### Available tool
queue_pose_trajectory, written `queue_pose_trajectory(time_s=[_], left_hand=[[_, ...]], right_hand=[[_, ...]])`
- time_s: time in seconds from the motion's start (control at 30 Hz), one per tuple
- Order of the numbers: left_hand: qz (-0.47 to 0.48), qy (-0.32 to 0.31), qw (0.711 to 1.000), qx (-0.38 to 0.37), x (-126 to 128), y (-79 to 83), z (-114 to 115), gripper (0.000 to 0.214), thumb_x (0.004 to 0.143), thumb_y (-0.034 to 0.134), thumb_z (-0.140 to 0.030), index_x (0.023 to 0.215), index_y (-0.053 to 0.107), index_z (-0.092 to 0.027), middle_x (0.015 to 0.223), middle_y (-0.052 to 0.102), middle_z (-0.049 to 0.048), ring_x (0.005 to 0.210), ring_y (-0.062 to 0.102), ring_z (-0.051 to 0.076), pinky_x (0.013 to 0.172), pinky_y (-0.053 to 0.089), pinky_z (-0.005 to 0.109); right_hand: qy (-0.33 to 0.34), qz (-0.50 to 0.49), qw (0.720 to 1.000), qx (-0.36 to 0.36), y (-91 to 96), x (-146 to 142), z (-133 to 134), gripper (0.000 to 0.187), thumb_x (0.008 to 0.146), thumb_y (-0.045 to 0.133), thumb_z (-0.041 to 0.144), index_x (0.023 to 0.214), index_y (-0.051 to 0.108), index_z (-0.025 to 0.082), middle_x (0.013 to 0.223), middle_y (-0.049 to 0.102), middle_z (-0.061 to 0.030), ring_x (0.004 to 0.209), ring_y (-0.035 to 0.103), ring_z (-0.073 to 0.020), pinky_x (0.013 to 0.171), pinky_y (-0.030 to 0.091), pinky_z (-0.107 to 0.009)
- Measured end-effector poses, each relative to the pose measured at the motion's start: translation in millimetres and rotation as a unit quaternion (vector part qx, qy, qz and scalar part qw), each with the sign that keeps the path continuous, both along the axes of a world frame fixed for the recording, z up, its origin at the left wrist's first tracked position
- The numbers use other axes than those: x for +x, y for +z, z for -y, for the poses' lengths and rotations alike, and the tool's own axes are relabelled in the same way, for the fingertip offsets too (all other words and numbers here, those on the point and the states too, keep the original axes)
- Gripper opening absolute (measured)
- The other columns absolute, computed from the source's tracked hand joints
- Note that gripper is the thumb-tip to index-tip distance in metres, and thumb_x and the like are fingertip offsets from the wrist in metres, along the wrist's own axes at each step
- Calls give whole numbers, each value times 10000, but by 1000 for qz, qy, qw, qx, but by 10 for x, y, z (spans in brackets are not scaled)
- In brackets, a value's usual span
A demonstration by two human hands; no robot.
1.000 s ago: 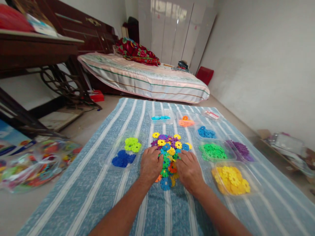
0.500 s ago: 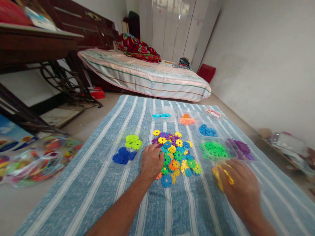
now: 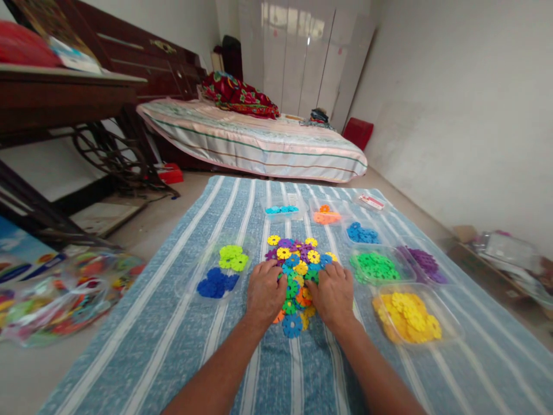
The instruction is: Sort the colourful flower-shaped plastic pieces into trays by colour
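Observation:
A mixed pile of plastic snowflake discs (image 3: 298,267) in yellow, purple, blue, green and orange lies mid-table. My left hand (image 3: 266,291) rests on the pile's left side, its fingers curled down; what is inside them is hidden. On the right side, my right hand (image 3: 332,291) reaches into the pile with fingers bent and thumb against a green disc (image 3: 311,275); its fingertips are covered too. To the right stands a clear box of yellow discs (image 3: 410,317). A clear tray at left holds lime-green discs (image 3: 233,257) and dark blue discs (image 3: 217,282).
Further clear boxes hold green discs (image 3: 375,266), purple discs (image 3: 425,265), blue discs (image 3: 363,233), orange discs (image 3: 326,215) and light blue discs (image 3: 281,210). A striped cloth (image 3: 173,323) covers the table. Beyond is a bed (image 3: 259,144); bagged toys (image 3: 64,294) lie at left.
My right hand has moved left from the yellow box to the pile, and the yellow discs it held now lie in that box. My left hand has stayed at the pile.

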State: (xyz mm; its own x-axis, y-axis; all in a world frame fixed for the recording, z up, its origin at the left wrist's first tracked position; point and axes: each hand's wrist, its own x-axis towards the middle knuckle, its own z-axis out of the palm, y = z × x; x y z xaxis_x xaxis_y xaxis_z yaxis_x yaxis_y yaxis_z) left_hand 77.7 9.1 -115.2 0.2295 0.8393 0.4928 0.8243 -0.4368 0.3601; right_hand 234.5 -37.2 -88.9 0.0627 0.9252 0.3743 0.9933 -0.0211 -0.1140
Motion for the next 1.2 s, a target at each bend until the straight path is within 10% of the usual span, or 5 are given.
queue_pose_trajectory(time_s=[0.43,0.7,0.93,1.2], left_hand=[[10,-4,1000,-8,9,0,1,185,788,483,-221,768,662,-183,1007,649,90,991,548,233,915,439,410],[0,0,1000,-11,15,-2,4,163,782,500,-215,755,657,-180,1015,646,88,986,542,236,921,433,392],[1,-2,1000,-17,7,-2,3,170,790,492,-215,762,654,-173,1017,645,90,988,539,238,918,432,394],[3,-9,1000,-6,6,-16,4,157,788,491,-205,758,641,-171,998,643,93,979,545,233,917,429,398]], right_hand=[[41,-22,998,-49,106,323,58,308,848,506,343,593,616,211,658,629,-34,687,565,-167,668,354,-286],[-126,52,976,171,380,950,168,293,855,468,377,778,649,160,759,646,-103,751,557,-240,711,365,-360],[73,20,997,4,164,696,339,178,832,532,330,829,655,201,902,646,-70,961,552,-230,840,393,-358],[83,82,993,-12,11,475,458,135,829,529,191,783,656,184,988,639,-106,1136,470,-279,980,311,-454]])
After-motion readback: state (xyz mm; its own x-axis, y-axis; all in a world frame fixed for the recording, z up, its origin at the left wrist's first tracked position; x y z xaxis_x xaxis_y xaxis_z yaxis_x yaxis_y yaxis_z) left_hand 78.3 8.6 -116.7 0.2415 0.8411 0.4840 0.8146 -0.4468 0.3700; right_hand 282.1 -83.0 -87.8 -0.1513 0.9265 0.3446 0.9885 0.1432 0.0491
